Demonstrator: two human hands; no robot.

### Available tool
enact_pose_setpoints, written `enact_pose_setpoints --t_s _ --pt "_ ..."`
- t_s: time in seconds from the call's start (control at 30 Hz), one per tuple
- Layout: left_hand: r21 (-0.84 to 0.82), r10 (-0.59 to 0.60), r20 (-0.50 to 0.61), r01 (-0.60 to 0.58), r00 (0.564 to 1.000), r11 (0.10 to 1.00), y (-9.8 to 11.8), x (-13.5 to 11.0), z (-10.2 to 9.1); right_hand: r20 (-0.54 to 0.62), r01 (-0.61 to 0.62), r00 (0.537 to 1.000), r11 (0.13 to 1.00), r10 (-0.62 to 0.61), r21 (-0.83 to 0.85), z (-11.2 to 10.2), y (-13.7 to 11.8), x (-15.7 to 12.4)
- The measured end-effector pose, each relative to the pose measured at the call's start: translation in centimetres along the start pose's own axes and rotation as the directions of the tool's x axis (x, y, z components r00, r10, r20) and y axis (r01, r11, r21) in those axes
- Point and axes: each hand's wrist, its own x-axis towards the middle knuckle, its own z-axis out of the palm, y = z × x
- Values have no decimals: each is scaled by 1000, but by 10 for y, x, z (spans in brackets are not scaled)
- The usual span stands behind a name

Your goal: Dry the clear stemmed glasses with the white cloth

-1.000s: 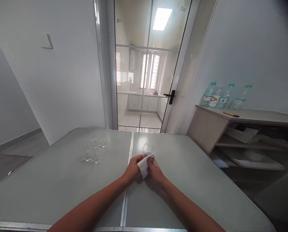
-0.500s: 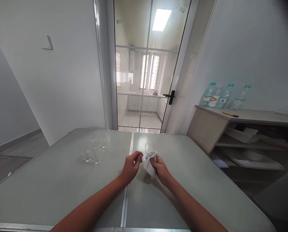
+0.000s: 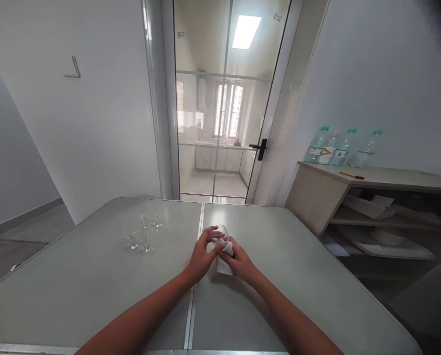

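Between my hands, above the grey table (image 3: 131, 296), is a clear wine glass (image 3: 219, 230) with its rim tilted up. My left hand (image 3: 203, 251) has its fingers curled round the left side of the bowl. A white cloth (image 3: 224, 266) wraps the lower part of the glass and hangs below it. My right hand (image 3: 238, 259) is closed on the cloth and, through it, on the glass. The stem and foot are hidden by the cloth and fingers.
Several clear stemmed glasses (image 3: 148, 250) stand at the left of the table. A metal seam (image 3: 191, 315) runs down the tabletop. To the right is a shelf unit (image 3: 316, 192) with plastic bottles (image 3: 342, 150) and a yellow-red pen (image 3: 351, 175) on top. Behind the table is a glass door (image 3: 202, 177).
My left hand has come from beside the glass to close round its bowl. The glass and cloth have shifted slightly left, and the glass is turned in the cloth.
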Motion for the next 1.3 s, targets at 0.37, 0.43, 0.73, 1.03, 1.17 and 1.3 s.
enact_pose_setpoints --t_s 0.37,0.43,0.73,1.03,1.17,1.3 --pt "-297 -65 80 86 995 951 -12 7 -6 271 -367 920 861 282 351 -5 -2 -8" --pt "-278 -68 69 85 995 957 -13 8 -6 178 -283 952 935 247 214 -6 -3 -6" --pt "-145 -115 -80 102 990 984 -12 7 -5 -81 13 996 972 -32 -233 -5 -2 0" --pt "-225 -140 -21 132 990 965 -16 9 -9 109 -214 974 962 198 170 -10 -5 -3" --pt "-205 -135 -49 122 990 971 -12 9 -9 -49 -66 996 996 69 60 -7 6 3" --pt "-191 -93 -20 88 995 978 -4 8 -10 -140 -135 975 961 172 241 -7 13 8"
